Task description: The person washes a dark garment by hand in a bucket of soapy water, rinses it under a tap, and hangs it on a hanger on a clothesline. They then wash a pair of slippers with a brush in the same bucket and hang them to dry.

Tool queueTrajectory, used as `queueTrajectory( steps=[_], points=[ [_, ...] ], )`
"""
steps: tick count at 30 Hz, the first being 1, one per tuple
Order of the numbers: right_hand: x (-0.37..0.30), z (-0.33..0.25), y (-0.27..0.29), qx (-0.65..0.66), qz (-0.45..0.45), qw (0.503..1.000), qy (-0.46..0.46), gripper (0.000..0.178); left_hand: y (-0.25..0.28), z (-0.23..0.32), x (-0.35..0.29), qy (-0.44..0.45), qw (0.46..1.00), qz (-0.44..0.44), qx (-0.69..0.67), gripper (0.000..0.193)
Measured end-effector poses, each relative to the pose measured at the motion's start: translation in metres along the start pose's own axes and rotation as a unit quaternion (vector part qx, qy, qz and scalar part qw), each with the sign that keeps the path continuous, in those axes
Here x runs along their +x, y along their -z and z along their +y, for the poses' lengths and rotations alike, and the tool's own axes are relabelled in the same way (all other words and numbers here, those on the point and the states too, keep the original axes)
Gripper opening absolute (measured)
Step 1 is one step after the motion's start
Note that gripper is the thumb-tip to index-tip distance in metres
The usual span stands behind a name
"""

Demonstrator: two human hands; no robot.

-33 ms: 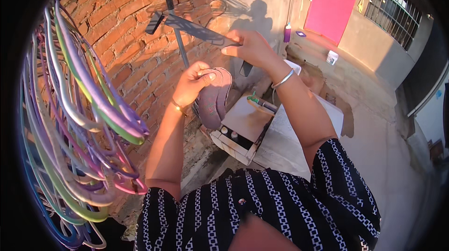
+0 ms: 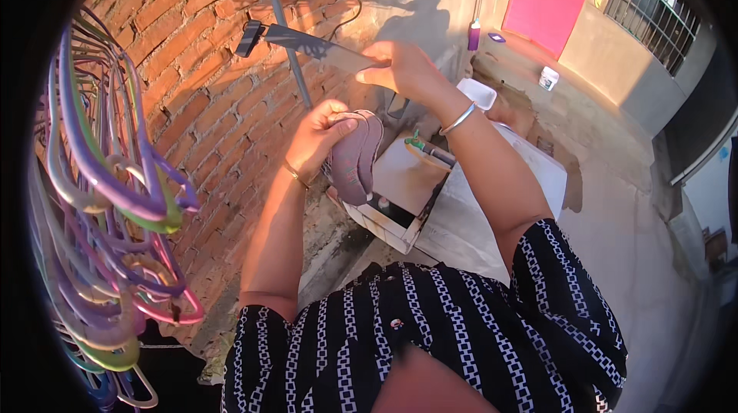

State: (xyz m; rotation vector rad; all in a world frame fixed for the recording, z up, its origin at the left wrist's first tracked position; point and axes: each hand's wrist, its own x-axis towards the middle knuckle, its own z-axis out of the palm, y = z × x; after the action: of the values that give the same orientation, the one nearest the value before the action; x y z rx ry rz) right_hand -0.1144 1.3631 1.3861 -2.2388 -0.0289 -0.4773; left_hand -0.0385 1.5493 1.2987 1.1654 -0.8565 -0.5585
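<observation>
Mid-frame, layered mauve fabric point(image 2: 355, 167) is pinched by the left hand point(image 2: 317, 136); a grey strip point(image 2: 307, 44), seemingly, by the right hand point(image 2: 403, 71); steadiness seems needed.

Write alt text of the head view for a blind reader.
A person's left hand grips mauve sole-shaped pieces while the right hand grasps the end of a flat grey bar. Colourful hangers hang at the left, near a brick wall.

And here are the mauve pads point(image 2: 355, 163), layered and round-edged, faint reddish marks on the front, held up lengthwise just left of the frame's centre; above them the flat grey bar point(image 2: 311, 45) slants down toward upper centre
</observation>
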Motion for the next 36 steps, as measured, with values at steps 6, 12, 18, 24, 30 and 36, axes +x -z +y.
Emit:
queueTrajectory(
  steps=[6, 12, 18, 24, 30, 36],
  points=[
    [-0.007, 0.072, -0.054, 0.198, -0.061, 0.978, -0.017, 0.03, -0.008, -0.066, -0.031, 0.051, 0.997, 0.041, 0.046, 0.013],
    [-0.022, 0.075, -0.083, 0.135, -0.128, 0.982, 0.018, 0.028, -0.019, -0.068, -0.051, 0.081, 0.994, 0.068, 0.006, 0.015],
    [-0.019, 0.083, -0.117, 0.118, -0.21, 0.97, 0.043, 0.029, -0.023, -0.058, -0.066, 0.168, 0.976, 0.129, 0.061, 0.033],
    [-0.047, 0.047, -0.13, 0.244, -0.289, 0.921, 0.091, 0.033, -0.016, -0.053, -0.108, 0.087, 0.984, 0.091, -0.124, 0.04],
    [-0.078, 0.018, -0.141, 0.207, -0.295, 0.922, 0.144, 0.028, -0.015, -0.047, -0.149, 0.065, 0.984, 0.129, -0.108, 0.041],
    [-0.095, 0.014, -0.133, 0.047, -0.329, 0.939, 0.085, 0.041, 0.002, -0.036, -0.199, 0.126, 0.971, 0.174, -0.109, 0.036]
  ],
)
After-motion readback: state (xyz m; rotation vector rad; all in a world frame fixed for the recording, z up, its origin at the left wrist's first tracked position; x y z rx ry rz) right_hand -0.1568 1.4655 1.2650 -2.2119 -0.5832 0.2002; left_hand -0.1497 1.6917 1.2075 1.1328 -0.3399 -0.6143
